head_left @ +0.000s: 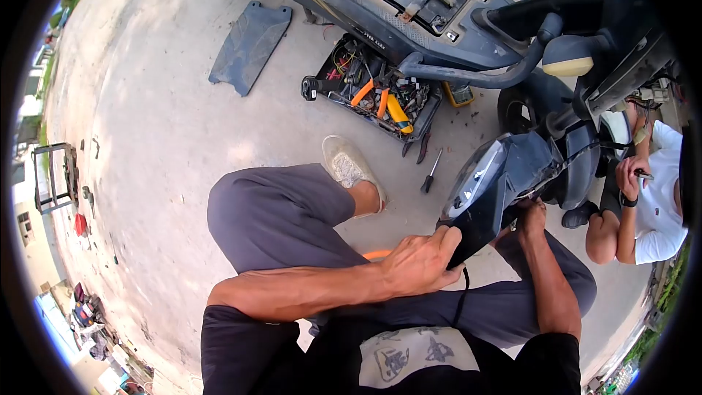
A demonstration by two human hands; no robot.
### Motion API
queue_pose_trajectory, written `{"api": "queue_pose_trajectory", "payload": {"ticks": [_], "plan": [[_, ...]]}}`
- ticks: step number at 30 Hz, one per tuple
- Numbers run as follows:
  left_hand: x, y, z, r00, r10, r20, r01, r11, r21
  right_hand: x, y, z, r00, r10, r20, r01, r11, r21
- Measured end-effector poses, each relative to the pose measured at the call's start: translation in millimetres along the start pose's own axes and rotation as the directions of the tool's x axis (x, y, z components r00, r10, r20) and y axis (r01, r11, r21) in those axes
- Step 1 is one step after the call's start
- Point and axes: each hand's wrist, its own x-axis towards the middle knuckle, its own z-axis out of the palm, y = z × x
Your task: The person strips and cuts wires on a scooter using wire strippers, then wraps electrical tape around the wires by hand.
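A dark scooter headlight panel (479, 201) with a clear lens is tilted over my lap. My left hand (420, 263) grips its near lower edge, thumb below and fingers on top. At the panel's right side, my right hand (532, 218) is closed with bent fingers close to the steering column (578, 168). What the right fingers hold is hidden behind the housing. A black cable (465, 289) hangs from under the panel near my left hand.
The scooter's footboard (468, 40) spans the top. Below it stand a toolbox (380, 91) and a yellow meter (459, 93). A screwdriver (431, 172) lies near my shoe (349, 168). A grey plate (251, 47) rests on the concrete. Another person (654, 197) sits at right.
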Motion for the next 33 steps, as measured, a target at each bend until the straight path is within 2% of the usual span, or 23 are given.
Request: {"api": "queue_pose_trajectory", "payload": {"ticks": [4, 7, 10, 15, 18, 19, 20, 21, 22, 23, 24, 26, 28, 33], "plan": [[2, -3, 0, 0.998, 0.01, -0.067, -0.004, 0.997, 0.081, -11, -10, 20, 0.999, -0.007, -0.043, 0.008, 0.999, 0.032], [5, -8, 0, 0.997, -0.035, -0.074, 0.04, 0.997, 0.066, -8, -6, 20, 0.996, 0.009, -0.09, -0.005, 0.999, 0.039], [10, -15, 0, 0.989, -0.036, -0.145, 0.05, 0.995, 0.092, -9, -5, 25, 0.995, 0.002, -0.097, 0.003, 0.999, 0.048], [21, -15, -12, 0.968, -0.227, -0.109, 0.24, 0.962, 0.131, 7, 15, 16, 0.992, -0.083, -0.093, 0.082, 0.996, -0.017], [23, -24, -12, 0.942, -0.304, -0.144, 0.322, 0.939, 0.12, 2, 6, 26, 0.997, -0.011, -0.076, 0.008, 0.999, -0.032], [26, -27, -11, 0.938, -0.314, -0.144, 0.331, 0.938, 0.109, -9, -3, 37, 0.998, -0.008, -0.064, 0.009, 1.0, 0.022], [28, -31, -9, 0.921, -0.358, -0.155, 0.376, 0.92, 0.109, 10, 18, 24, 0.991, -0.026, -0.131, 0.025, 1.0, -0.009], [30, -36, -10, 0.907, -0.392, -0.155, 0.41, 0.905, 0.11, -10, -2, 40, 0.984, -0.066, -0.165, 0.048, 0.993, -0.112], [36, -39, -12, 0.893, -0.422, -0.157, 0.441, 0.89, 0.116, -10, 2, 42, 0.988, -0.064, -0.142, 0.054, 0.996, -0.077], [41, -38, -13, 0.883, -0.435, -0.176, 0.46, 0.875, 0.148, 4, 19, 39, 0.974, -0.098, -0.205, 0.07, 0.988, -0.138], [44, -37, -15, 0.869, -0.45, -0.207, 0.486, 0.855, 0.182, -6, 7, 47, 0.967, -0.112, -0.227, 0.046, 0.959, -0.279], [51, -51, -19, 0.872, -0.437, -0.22, 0.48, 0.852, 0.21, 15, 30, 43, 0.978, -0.046, -0.202, 0.006, 0.981, -0.193], [59, -72, -21, 0.864, -0.43, -0.26, 0.487, 0.846, 0.218, 17, 34, 52, 0.963, -0.076, -0.257, 0.014, 0.971, -0.238], [80, -102, -35, 0.838, -0.395, -0.378, 0.506, 0.822, 0.262, 11, 25, 78, 0.938, -0.053, -0.342, -0.107, 0.895, -0.433]]}}
